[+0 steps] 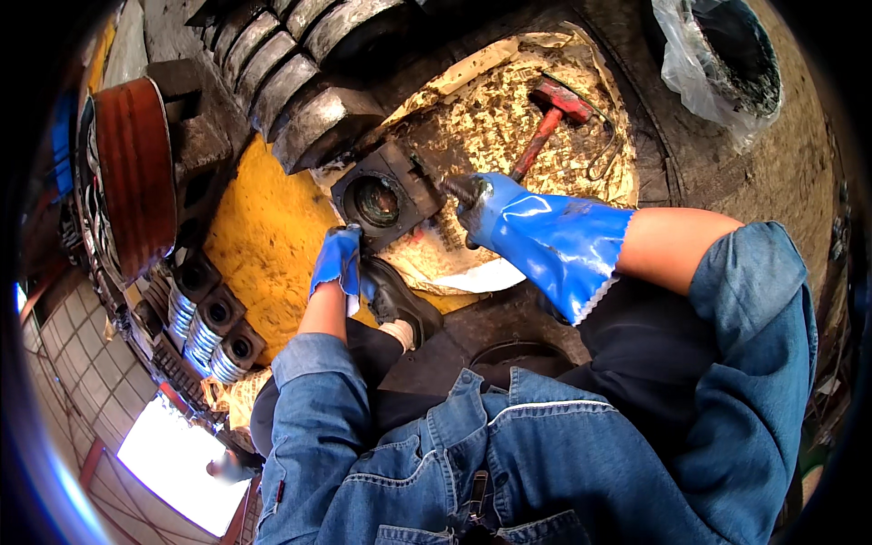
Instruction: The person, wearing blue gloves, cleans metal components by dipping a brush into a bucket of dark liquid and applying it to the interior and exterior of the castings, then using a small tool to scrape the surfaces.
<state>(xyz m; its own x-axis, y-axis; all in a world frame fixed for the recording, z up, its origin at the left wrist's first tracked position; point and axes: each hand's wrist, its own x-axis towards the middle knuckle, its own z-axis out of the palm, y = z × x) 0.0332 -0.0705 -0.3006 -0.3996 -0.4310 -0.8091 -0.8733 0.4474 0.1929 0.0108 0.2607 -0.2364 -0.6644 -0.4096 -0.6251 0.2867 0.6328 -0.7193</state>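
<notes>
Left hand (pixel 338 262) grip shut on bearing block (pixel 385 194) edge; right hand (pixel 488 206) grip unclear.

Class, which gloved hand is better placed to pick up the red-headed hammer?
Right, probably: the right hand lies next to the red-headed hammer; the left hand rests at the square black metal block.
</notes>
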